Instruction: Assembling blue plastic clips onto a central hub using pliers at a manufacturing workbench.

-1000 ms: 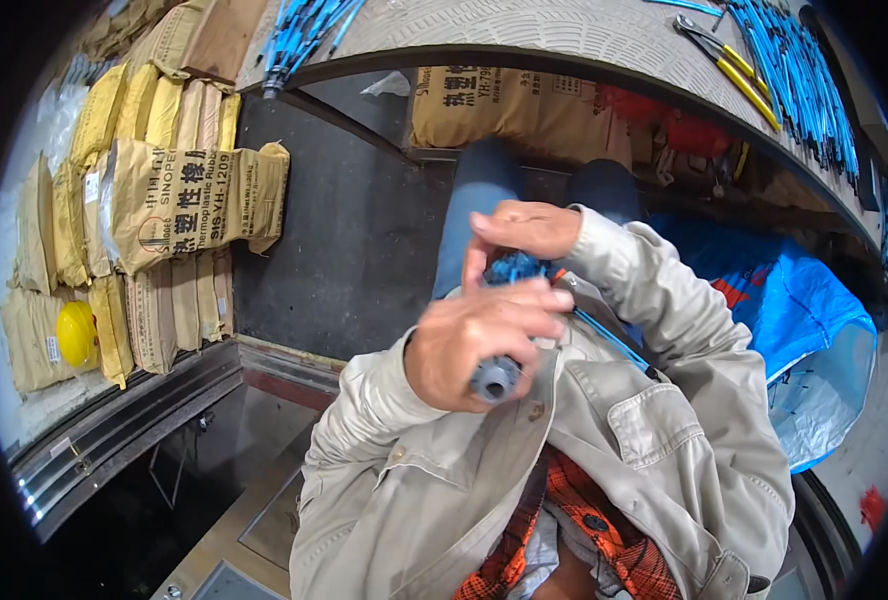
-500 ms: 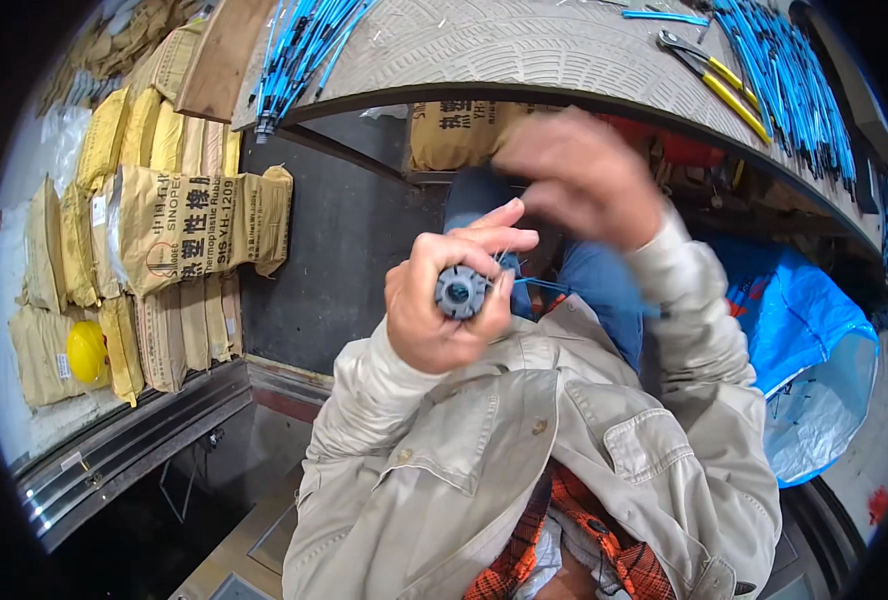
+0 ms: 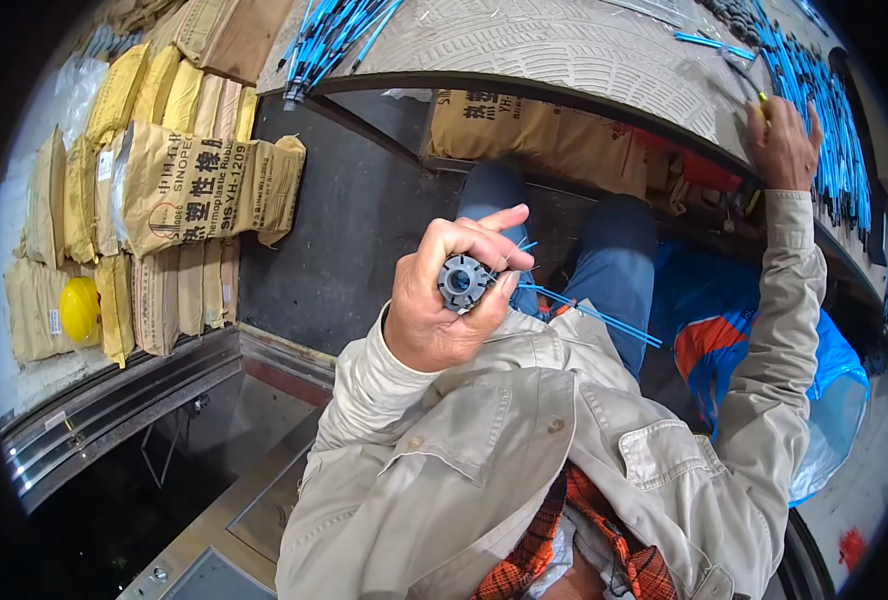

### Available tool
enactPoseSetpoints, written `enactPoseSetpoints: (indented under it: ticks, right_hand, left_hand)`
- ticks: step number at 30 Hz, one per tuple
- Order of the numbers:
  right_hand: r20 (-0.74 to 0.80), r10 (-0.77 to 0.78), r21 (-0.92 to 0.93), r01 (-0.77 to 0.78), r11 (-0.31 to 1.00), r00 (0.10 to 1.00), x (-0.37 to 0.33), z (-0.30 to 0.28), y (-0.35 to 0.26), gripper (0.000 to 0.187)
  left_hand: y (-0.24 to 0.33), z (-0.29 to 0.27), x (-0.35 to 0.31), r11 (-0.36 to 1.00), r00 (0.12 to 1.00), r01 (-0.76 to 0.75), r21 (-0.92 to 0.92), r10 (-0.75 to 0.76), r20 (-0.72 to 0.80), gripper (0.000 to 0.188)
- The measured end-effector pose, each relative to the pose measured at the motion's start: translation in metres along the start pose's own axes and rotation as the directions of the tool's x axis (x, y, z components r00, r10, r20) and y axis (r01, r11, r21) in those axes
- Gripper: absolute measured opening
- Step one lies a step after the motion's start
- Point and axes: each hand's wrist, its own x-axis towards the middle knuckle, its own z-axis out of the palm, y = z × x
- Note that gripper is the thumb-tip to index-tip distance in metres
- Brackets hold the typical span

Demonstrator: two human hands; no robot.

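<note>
My left hand (image 3: pixel 444 290), in front of my chest, is closed round a dark grey, round part with a notched rim and a central hole (image 3: pixel 463 283). Thin blue rods (image 3: pixel 604 318) and fine wire-like ends stick out from it beside my fingers, toward the right. At the right of the workbench, my right hand (image 3: pixel 786 145) closes over the handles of yellow-handled pliers (image 3: pixel 762 98). Most of the pliers is hidden under the hand. A dense heap of blue rods with black ends (image 3: pixel 834 160) lies right beside it.
The workbench (image 3: pixel 564 60) spans the top, with another blue rod bunch (image 3: pixel 339 40) at its left end. Stacked paper sacks (image 3: pixel 199 190) and a yellow helmet (image 3: pixel 80 310) are at left. A blue bag (image 3: pixel 834 390) stands at right. Another sack (image 3: pixel 524 130) lies beneath the bench.
My right hand has moved from beside my left hand out to the pliers on the bench, and covers their handles. My left hand keeps its hold on the grey part. The view has shifted slightly.
</note>
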Motion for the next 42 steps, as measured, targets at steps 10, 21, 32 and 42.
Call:
enactPoseSetpoints:
  ticks: [10,21,32,42]
  right_hand:
    - [0.373,0.011,0.718,-0.296,0.630,0.928,0.018,-0.120,-0.154,0.035]
    - [-0.497,-0.272,-0.004,0.311,0.950,0.824,0.035,-0.097,-0.188,0.048]
    - [-0.302,0.076,0.276,0.011,0.961,0.950,0.003,-0.107,-0.231,0.048]
    - [0.348,-0.799,0.937,-0.141,0.321,0.490,0.051,-0.148,-0.138,0.041]
  left_hand:
    - [-0.001,0.006,0.007,0.997,0.992,0.068,0.048,-0.062,-0.113,0.028]
    - [-0.005,0.010,0.001,0.998,0.985,0.054,0.039,-0.047,-0.164,0.033]
    - [0.000,0.005,-0.008,0.989,0.982,0.135,0.056,-0.126,-0.143,0.033]
    - [0.000,-0.003,-0.006,0.998,0.996,0.056,0.002,-0.056,0.067,0.043]
